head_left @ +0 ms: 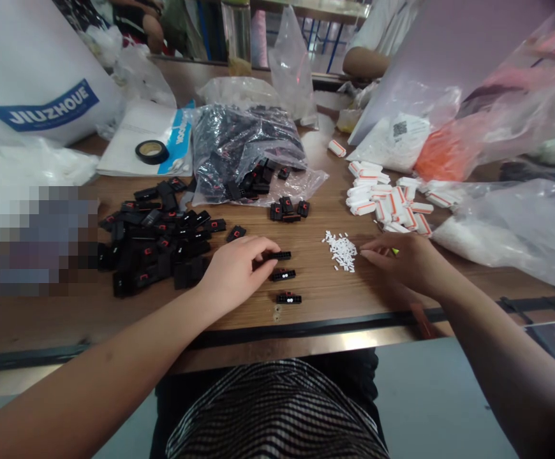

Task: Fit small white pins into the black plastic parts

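My left hand point(239, 264) pinches one end of a black connector housing point(283, 255) on the table between thumb and fingers. Below it lie two similar black connector housings, one point(283, 275) just under my thumb and another point(289, 299) closer to the table edge; both show white dots in their faces. A small heap of tiny white plugs point(342, 250) sits between my hands. At its right side is my right hand point(399, 258), thumb and fingertips drawn together; whatever they hold, if anything, is too small to make out. A yellow-green spot shows by its fingers.
Loose black housings point(157, 239) are piled left, below an open plastic bag point(249, 140) full of them. White-and-orange parts point(390, 204) are heaped at right beside clear bags point(521, 223). Black tape point(152, 152) lies on papers point(124, 143). Another person's arm point(366, 62) shows across the table.
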`<state>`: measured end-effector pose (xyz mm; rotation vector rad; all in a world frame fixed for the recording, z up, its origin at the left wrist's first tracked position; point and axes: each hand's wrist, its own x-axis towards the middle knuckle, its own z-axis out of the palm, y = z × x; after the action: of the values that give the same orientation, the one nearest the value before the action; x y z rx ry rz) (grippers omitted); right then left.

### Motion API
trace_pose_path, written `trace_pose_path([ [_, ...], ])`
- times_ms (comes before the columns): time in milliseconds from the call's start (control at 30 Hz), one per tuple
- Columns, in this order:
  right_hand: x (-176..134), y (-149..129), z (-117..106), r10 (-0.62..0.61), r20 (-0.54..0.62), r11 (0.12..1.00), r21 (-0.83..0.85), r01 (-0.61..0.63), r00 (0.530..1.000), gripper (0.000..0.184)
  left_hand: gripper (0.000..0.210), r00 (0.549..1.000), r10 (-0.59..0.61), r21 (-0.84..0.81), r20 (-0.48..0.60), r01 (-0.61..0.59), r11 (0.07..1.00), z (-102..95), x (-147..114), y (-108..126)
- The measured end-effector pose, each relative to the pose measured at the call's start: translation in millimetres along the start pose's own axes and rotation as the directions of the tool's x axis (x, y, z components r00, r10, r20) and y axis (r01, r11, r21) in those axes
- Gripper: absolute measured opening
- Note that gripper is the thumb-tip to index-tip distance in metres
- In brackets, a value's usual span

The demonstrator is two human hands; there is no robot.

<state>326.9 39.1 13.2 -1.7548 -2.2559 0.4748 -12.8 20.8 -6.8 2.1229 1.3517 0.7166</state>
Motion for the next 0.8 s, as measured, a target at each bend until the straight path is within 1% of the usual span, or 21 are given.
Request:
trace_pose_path([
  [67,1.1,-3.5,1.0,0.018,0.0,0.999,-0.033,-0.018,1.0,0.018,0.016,1.0,0.0,0.0,-0.003,0.0,1.0,0.4,-0.3,-0.3],
  [167,2.5,-11.9,1.2,0.049,-0.029,0.986,-0.161,-0.053,0.998,0.018,0.016,1.0,-0.001,0.002,-0.004,0.001,1.0,0.6,-1.1,0.3],
  [233,3.4,-15.9,-0.5,0.093,-0.039,0.97,-0.221,-0.1,0.995,0.019,0.016,1.0,-0.009,0.002,-0.003,0.009,1.0,0.4,-1.5,1.0],
  [267,3.8,-16.4,-2.1,0.119,-0.032,0.967,-0.222,-0.123,0.992,0.02,0.016,1.0,-0.012,0.001,0.001,0.012,1.0,0.2,-1.6,1.2],
  [367,3.9,-11.1,-8.6,0.173,0.015,0.978,-0.124,-0.17,0.985,0.022,0.016,1.0,-0.011,-0.004,0.007,0.011,1.0,-0.6,-1.2,1.6],
  [433,2.3,-4.5,-12.1,0.176,0.04,0.983,-0.055,-0.174,0.984,0.024,0.016,1.0,-0.007,-0.001,0.012,0.007,1.0,-1.1,-0.7,1.5],
  [500,-0.6,1.2,-12.9,0.175,0.042,0.984,-0.028,-0.174,0.984,0.026,0.016,1.0,-0.008,0.007,0.017,0.008,1.0,-1.3,-0.2,1.4],
  [667,-7.4,1.0,-3.6,0.193,-0.037,0.981,-0.021,-0.194,0.981,0.022,0.016,1.0,-0.011,0.012,0.022,0.01,1.0,-1.0,0.3,1.3],
  [800,-9.3,-6.9,4.3,0.148,-0.079,0.989,0.017,-0.147,0.986,0.019,0.016,1.0,-0.014,0.017,0.017,0.014,1.0,-0.7,0.2,1.9],
])
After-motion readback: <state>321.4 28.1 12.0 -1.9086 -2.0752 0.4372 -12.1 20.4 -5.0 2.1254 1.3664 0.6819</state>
